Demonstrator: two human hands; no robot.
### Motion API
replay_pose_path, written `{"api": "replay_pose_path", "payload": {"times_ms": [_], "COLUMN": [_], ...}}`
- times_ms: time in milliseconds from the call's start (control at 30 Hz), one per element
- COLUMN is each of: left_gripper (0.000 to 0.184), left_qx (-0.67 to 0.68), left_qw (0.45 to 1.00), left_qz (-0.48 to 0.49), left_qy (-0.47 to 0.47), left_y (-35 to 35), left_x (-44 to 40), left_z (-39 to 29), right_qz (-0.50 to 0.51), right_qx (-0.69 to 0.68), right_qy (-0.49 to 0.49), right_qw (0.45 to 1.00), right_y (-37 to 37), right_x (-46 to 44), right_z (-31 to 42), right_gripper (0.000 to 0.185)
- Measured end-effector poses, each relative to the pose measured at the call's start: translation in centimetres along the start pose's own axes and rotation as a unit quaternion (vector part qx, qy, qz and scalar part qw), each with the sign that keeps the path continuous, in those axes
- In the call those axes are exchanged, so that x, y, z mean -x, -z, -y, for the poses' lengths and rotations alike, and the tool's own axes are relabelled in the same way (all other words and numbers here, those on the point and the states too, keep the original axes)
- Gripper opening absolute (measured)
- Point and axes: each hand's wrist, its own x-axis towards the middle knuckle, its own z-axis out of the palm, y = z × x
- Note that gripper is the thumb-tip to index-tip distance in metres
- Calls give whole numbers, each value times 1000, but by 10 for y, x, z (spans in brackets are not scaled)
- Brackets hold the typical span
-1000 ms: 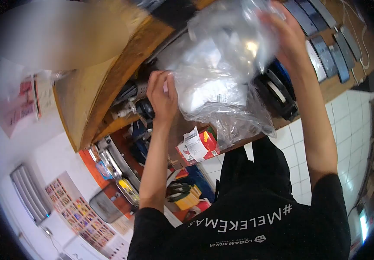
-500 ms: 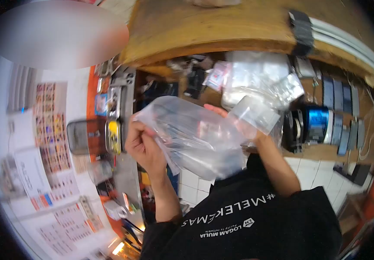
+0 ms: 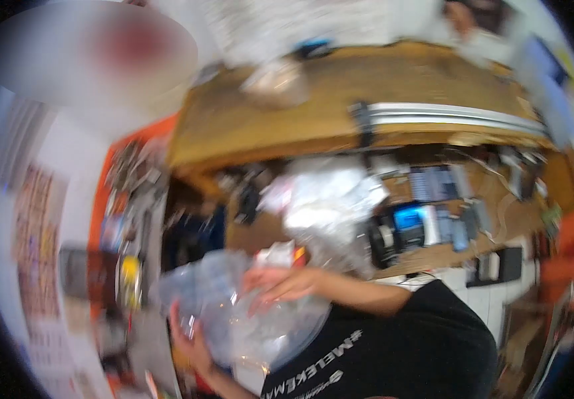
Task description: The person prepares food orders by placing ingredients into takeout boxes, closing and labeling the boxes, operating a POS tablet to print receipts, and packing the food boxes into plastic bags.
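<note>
A large clear plastic bag [image 3: 233, 329] hangs in front of my dark shirt, its surface smeared by motion. My left hand [image 3: 193, 342] grips its lower left side, the thumb up along the plastic. Across the bag's upper part lies my right hand [image 3: 277, 286], fingers stretched out and pointing left, touching the plastic. Just above this hand is a small white packet with red and yellow [image 3: 280, 255]; whether it is in the bag or behind it I cannot tell. Inside the bag, contents are too blurred to name.
A shelf under the wooden counter [image 3: 233, 126] holds a stack of clear plastic bags [image 3: 330, 193], a black device with a blue screen [image 3: 408, 218] and several dark blocks [image 3: 433, 184]. A metal rail [image 3: 453, 116] runs along the counter edge. A yellow item [image 3: 130, 272] lies left.
Both hands and the bag have moved down and left in view. My right hand has come across the bag; the small clear bag near it no longer stands out. The camera view has shifted.
</note>
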Motion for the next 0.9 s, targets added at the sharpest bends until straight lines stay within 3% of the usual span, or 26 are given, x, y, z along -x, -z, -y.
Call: {"api": "replay_pose_path", "payload": {"times_ms": [100,133,200,233,300,333,400,433,467,533,567,600,633,700,733,767,800,867,900], "left_gripper": [55,55,40,40,54,54,61,51,42,27,24,22,22,23,22,20,20,12,12], "left_qx": [-44,-31,-86,-78,-77,-74,-268,-210,-148,18,13,1,60,113,123,132,124,26,30], "left_qw": [993,992,989,989,993,993,959,971,978,961,953,944,930,921,913,903,909,973,983], "left_qz": [4,12,-83,-82,83,87,85,110,133,261,295,325,344,341,373,405,396,216,174], "left_qy": [-108,-120,-84,-91,26,22,-44,9,65,92,72,60,112,154,106,55,50,-71,-55], "left_y": [35,38,54,73,115,114,116,101,70,21,5,-2,-2,-4,-6,-8,-12,-23,-28], "left_x": [11,13,28,33,37,36,46,53,58,74,71,73,74,75,79,79,74,59,38], "left_z": [37,36,32,55,114,128,147,110,72,53,39,29,25,36,45,53,57,61,64], "right_qz": [-92,-96,-108,-137,-191,-244,-302,-355,-358,-401,-383,-422,-434,-418,-405,-372,-338,-342,-364], "right_qx": [-157,-142,-98,-52,32,113,187,251,244,450,462,513,543,476,472,540,606,586,607], "right_qy": [41,52,70,63,59,48,72,88,86,71,111,127,147,66,64,81,102,17,11], "right_qw": [982,984,987,987,979,962,932,896,897,795,792,737,703,771,781,751,713,735,706], "right_y": [10,8,-5,-16,-31,-38,-50,-56,-63,-83,-83,-71,-84,-101,-107,-115,-119,-115,-123], "right_x": [-18,-16,-16,-11,-2,2,5,0,-6,-10,-13,-5,-3,9,15,20,27,54,67], "right_z": [-44,-45,-52,-51,-56,-61,-76,-90,-101,-119,-132,-141,-133,-129,-130,-125,-117,-76,-48], "right_gripper": [41,41,42,41,38,36,33,32,32,25,27,28,32,37,37,40,44,57,56]}}
